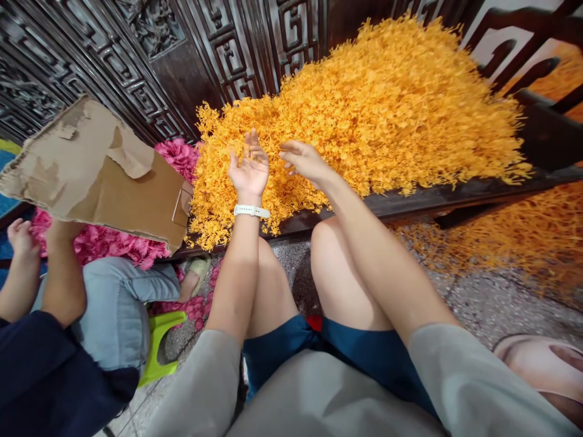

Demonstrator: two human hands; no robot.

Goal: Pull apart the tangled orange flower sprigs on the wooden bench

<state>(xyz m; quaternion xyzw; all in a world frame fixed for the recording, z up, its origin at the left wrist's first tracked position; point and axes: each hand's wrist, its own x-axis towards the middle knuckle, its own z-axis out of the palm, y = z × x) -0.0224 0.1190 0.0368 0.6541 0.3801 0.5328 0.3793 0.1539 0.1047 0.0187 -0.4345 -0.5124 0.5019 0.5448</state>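
Observation:
A big heap of small orange plastic flower pieces (392,103) lies on a dark wooden bench (437,197) in front of me. My left hand (249,165), a white band on its wrist, is raised over the near edge of the heap, palm up, fingers spread and empty. My right hand (304,161) hovers just to its right, palm down over the pieces, fingers loosely stretched. I cannot see anything held in it. My bare knees sit just below the bench edge.
Another person at the left holds a torn cardboard sheet (95,173) above a pile of pink flower pieces (104,243). A green stool (159,346) stands beneath them. More orange pieces (514,237) lie under the bench on the speckled floor. Carved dark wood panels (182,54) rise behind.

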